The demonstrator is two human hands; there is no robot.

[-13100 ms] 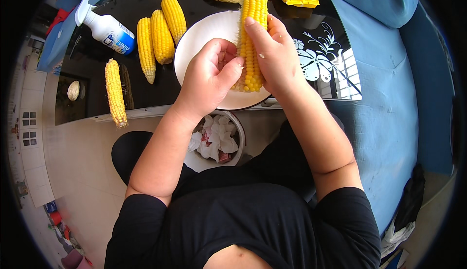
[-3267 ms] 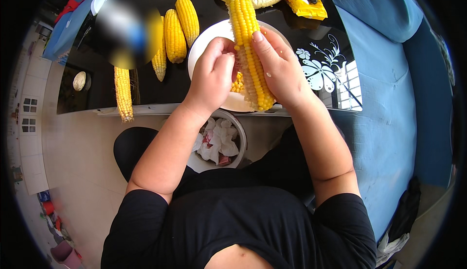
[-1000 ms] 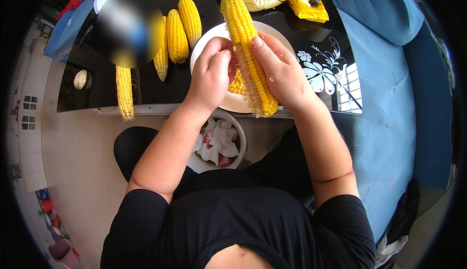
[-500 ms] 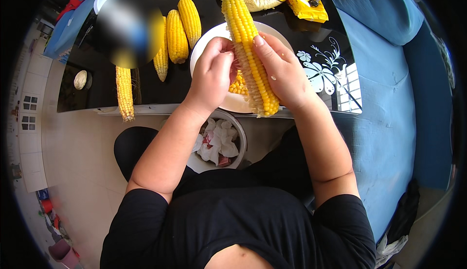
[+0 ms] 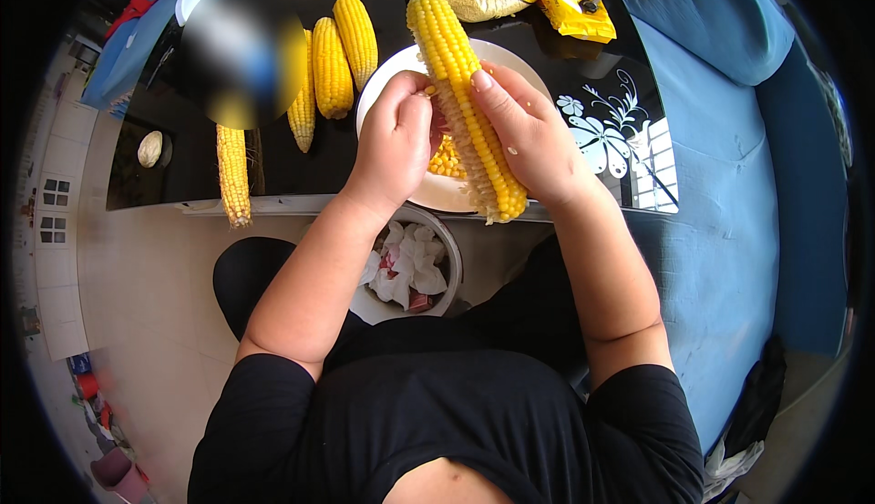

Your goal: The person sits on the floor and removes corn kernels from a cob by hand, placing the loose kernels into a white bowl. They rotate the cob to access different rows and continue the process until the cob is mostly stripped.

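Note:
A partly stripped ear of corn [image 5: 458, 76] slants over the white bowl [image 5: 375, 94]. Bare pale cob shows along its left side, while yellow kernels cover the rest. My right hand [image 5: 538, 135] is wrapped round the ear, thumb on top, with a few loose bits stuck to the skin. Against the stripped side, my left hand [image 5: 394, 135] is closed, and a yellow kernel shows at its thumb tip. Its fingers behind the cob are partly hidden. Loose kernels [image 5: 447, 159] lie in the bowl beneath.
Several ears of corn [image 5: 332, 66] lie left on the black glass table [image 5: 611, 76], and another ear [image 5: 233, 176] overhangs its front edge. Clear and yellow bags [image 5: 579, 7] sit at the back. A bin [image 5: 447, 294] with tissues stands below; a blue sofa [image 5: 711, 231] is right.
The ear's top has tipped slightly left and its lower end slightly right. My left thumb has shifted a little, and a kernel now shows at its tip.

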